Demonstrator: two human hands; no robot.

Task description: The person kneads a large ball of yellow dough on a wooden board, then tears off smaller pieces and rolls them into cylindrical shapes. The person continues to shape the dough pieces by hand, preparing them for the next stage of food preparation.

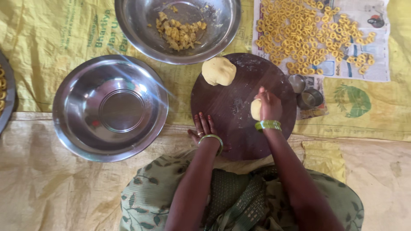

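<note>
Right hand curled closed around small dough piece, over right part of round wooden board. Left hand flat, fingers spread open, holding nothing, pressing board's near-left edge. Larger dough ball at board's far edge. Board centre bare. 2 small steel cups just beside right rim. Empty steel bowl left.

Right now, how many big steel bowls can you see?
3: an empty bowl left of the board, one holding dough crumbs at the top, and one cut off at the left edge.
</note>
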